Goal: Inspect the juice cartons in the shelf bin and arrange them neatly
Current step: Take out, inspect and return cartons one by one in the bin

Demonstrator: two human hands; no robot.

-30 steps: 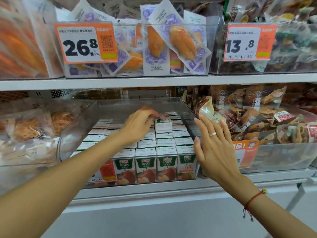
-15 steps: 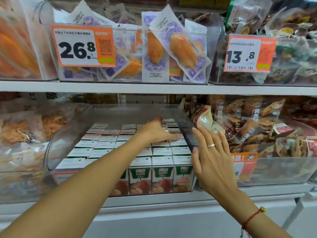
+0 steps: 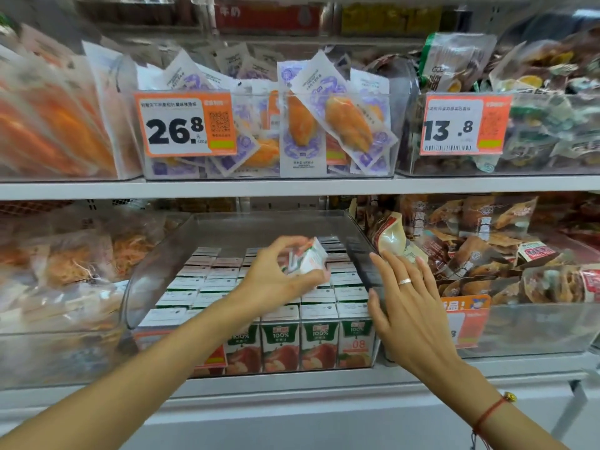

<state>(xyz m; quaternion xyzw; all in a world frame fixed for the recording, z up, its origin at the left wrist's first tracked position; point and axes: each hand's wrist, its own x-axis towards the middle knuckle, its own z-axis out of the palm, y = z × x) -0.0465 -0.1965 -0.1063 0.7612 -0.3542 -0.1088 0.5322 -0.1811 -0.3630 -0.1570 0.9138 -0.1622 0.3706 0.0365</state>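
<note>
A clear plastic shelf bin [image 3: 152, 274] on the lower shelf holds several rows of small green-and-white juice cartons [image 3: 281, 342] standing upright. My left hand [image 3: 276, 280] reaches into the bin and grips one juice carton [image 3: 311, 258], lifted above the rows and tilted. My right hand [image 3: 406, 303] has straight fingers and rests against the bin's right wall near its front corner, holding nothing.
Clear bins of snack packets flank the juice bin, brown packets [image 3: 487, 254] to the right and pale shredded snacks [image 3: 65, 271] to the left. The shelf above [image 3: 292, 186] carries more bins with orange price tags [image 3: 186, 125]. Below runs the shelf's front edge [image 3: 324, 384].
My left hand has picked one carton out of the rows and raised it, tilted. My right hand stays against the bin's right wall. The camera view has shifted upward.
</note>
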